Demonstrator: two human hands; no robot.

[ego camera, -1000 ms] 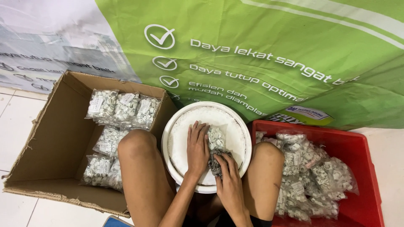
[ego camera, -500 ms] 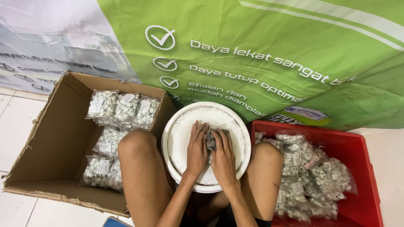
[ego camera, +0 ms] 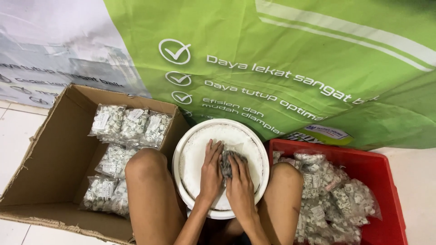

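Between the two knees sits a white bucket [ego camera: 190, 154]. Both hands are down inside it. The left hand [ego camera: 211, 170] and the right hand [ego camera: 240, 183] press together on a small bag of grey clips [ego camera: 228, 159], fingers curled around it. Left of the fingers is a cardboard box [ego camera: 50, 149]. Right of them is a red crate [ego camera: 381, 177] with more bags.

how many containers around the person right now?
3: cardboard box on the left, white bucket between the knees under both hands, red crate on the right. More may sit outside the frame.
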